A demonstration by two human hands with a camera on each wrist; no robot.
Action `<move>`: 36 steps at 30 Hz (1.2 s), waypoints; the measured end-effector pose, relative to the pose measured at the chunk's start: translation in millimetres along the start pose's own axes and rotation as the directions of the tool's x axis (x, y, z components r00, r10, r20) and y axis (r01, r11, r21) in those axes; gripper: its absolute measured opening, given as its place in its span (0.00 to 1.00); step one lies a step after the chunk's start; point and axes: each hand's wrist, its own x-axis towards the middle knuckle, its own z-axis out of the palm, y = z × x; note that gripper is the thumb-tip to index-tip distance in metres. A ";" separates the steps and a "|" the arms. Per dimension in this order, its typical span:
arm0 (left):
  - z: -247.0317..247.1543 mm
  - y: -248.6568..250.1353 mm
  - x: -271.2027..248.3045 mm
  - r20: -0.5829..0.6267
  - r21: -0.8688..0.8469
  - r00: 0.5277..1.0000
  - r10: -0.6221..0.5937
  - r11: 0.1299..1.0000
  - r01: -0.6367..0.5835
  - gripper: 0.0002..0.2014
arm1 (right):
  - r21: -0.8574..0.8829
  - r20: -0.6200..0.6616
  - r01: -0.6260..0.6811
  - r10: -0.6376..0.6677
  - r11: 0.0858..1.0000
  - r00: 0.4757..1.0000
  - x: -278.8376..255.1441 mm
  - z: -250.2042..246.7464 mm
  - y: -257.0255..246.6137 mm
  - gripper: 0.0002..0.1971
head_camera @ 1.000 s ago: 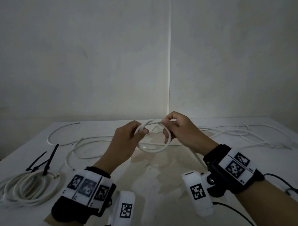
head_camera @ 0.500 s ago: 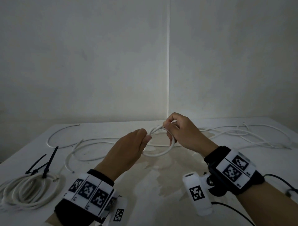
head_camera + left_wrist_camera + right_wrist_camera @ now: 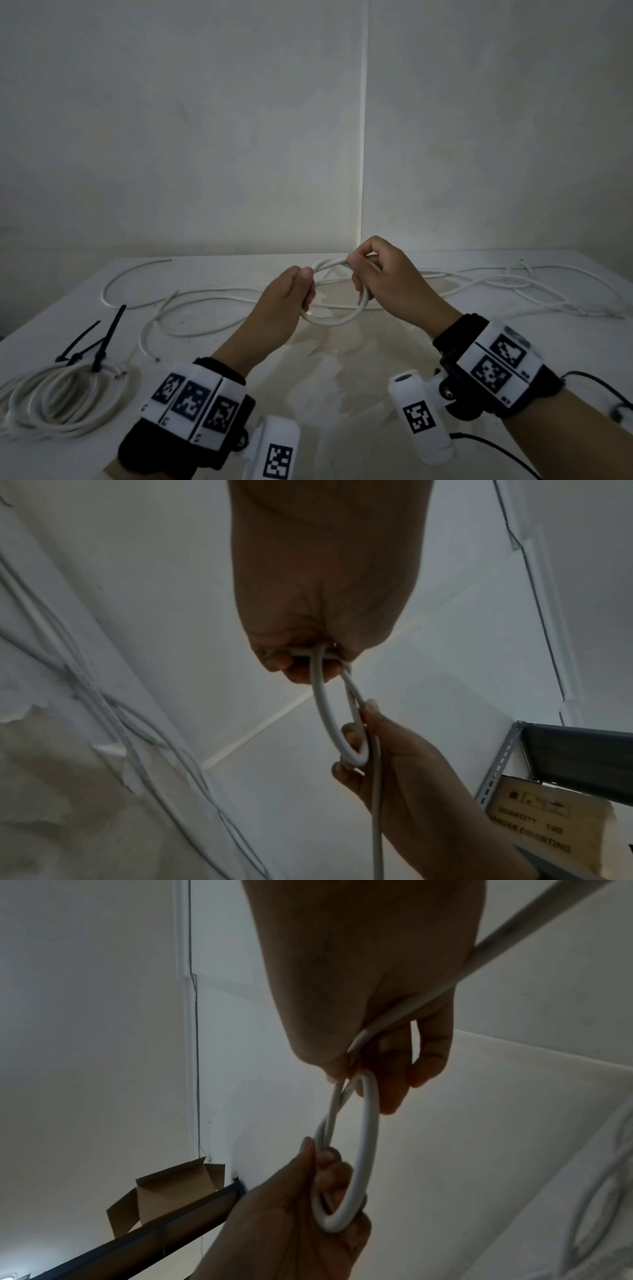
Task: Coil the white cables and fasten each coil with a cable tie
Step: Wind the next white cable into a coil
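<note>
Two hands are clamped on one small loop of round white cable [image 3: 337, 317], held up above the white tabletop [image 3: 342, 394].

The loop's left side is gripped by the curled fingers of the left hand [image 3: 286, 308], its top pinched by the right hand [image 3: 383, 277], whose fingers [image 3: 394, 1085] are hooked through it. More loose white cable [image 3: 212, 298] is strewn across the tabletop behind. A finished white cable coil [image 3: 58, 401], bound with black plastic cable ties [image 3: 102, 342], is seen at the tabletop's left edge.
</note>
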 end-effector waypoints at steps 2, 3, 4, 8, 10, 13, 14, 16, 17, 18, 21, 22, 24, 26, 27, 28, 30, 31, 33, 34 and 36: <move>1.9 -0.1 2.9 -0.078 -0.061 0.996 -0.032 0.998 0.027 0.18 | 0.004 0.007 0.015 -0.015 1.000 1.000 -1.0 4.7 0.4 0.08; 2.4 0.5 3.8 -0.086 -0.113 0.995 -0.045 0.993 0.035 0.18 | 0.004 0.015 0.024 -0.024 1.000 1.000 -1.2 6.1 0.5 0.08; 3.2 1.6 3.8 -0.077 -0.167 0.996 -0.054 0.985 0.040 0.18 | 0.010 0.024 0.029 -0.029 1.000 0.999 -1.3 6.1 0.8 0.08; 0.7 0.0 4.6 -0.078 -0.262 0.995 -0.064 0.964 0.041 0.18 | -0.004 0.066 0.036 -0.036 0.999 0.997 0.0 -3.1 6.0 0.07; -7.9 -5.3 9.5 -0.131 -0.310 0.988 -0.084 0.950 0.040 0.18 | -0.114 0.046 0.077 -0.072 0.991 0.996 -3.5 -9.7 16.6 0.08; -26.9 -13.5 18.9 -0.200 -0.458 0.967 -0.155 0.888 0.047 0.19 | -0.386 -0.012 0.133 -0.150 0.913 0.989 -12.7 -15.7 39.0 0.07; -32.6 -15.3 21.2 -0.215 -0.495 0.961 -0.173 0.868 0.045 0.19 | -0.453 -0.042 0.121 -0.157 0.883 0.987 -14.4 -17.4 45.3 0.08; -41.8 -19.0 23.3 -0.232 -0.534 0.951 -0.202 0.844 0.048 0.19 | -0.479 -0.144 0.054 -0.139 0.876 0.980 -12.9 -24.8 54.7 0.11; -45.0 -20.5 23.4 -0.232 -0.542 0.949 -0.216 0.838 0.058 0.19 | -0.472 -0.201 0.023 -0.133 0.881 0.971 -10.1 -30.3 56.6 0.11; -46.4 -21.9 22.3 -0.224 -0.541 0.948 -0.225 0.838 0.071 0.19 | -0.484 -0.238 0.000 -0.132 0.875 0.962 -7.5 -36.6 57.0 0.11; -45.4 -25.4 18.3 -0.176 -0.501 0.956 -0.236 0.857 0.120 0.18 | -0.711 -0.190 -0.061 -0.108 0.700 0.976 2.8 -42.9 52.8 0.13; -44.0 -25.5 17.5 -0.166 -0.492 0.955 -0.246 0.860 0.135 0.17 | -0.810 -0.126 -0.038 -0.110 0.585 0.986 6.1 -39.6 51.2 0.13; -42.6 -25.3 17.4 -0.171 -0.482 0.949 -0.264 0.862 0.153 0.18 | -0.904 0.025 0.098 -0.179 0.417 0.984 9.4 -27.6 50.1 0.14; -43.9 -25.4 18.7 -0.195 -0.453 0.946 -0.259 0.879 0.147 0.19 | -0.905 0.156 0.238 -0.245 0.352 0.957 9.8 -12.3 51.6 0.17; -44.8 -25.8 19.2 -0.207 -0.430 0.945 -0.252 0.891 0.143 0.19 | -0.903 0.184 0.279 -0.294 0.326 0.938 9.6 -7.8 52.4 0.18; -45.6 -26.0 19.7 -0.217 -0.406 0.946 -0.242 0.903 0.138 0.19 | -0.908 0.188 0.302 -0.361 0.291 0.914 10.1 -4.0 52.0 0.17; -46.2 -25.7 20.8 -0.232 -0.370 0.946 -0.225 0.920 0.128 0.20 | -0.900 0.224 0.355 -0.429 0.252 0.875 6.9 5.1 47.5 0.16; -46.2 -24.8 21.5 -0.239 -0.361 0.945 -0.222 0.924 0.126 0.19 | -0.885 0.264 0.404 -0.464 0.232 0.846 4.8 9.3 43.3 0.13; -45.2 -22.4 23.5 -0.253 -0.344 0.942 -0.219 0.931 0.124 0.20 | -0.839 0.341 0.502 -0.518 0.207 0.784 1.7 18.7 38.3 0.04; -43.9 -21.1 24.1 -0.262 -0.325 0.941 -0.213 0.938 0.122 0.20 | -0.810 0.362 0.545 -0.545 0.218 0.756 0.0 23.4 34.9 0.04; -39.7 -19.1 24.6 -0.282 -0.276 0.940 -0.193 0.954 0.114 0.19 | -0.754 0.397 0.615 -0.584 0.232 0.708 -2.9 30.7 27.3 0.03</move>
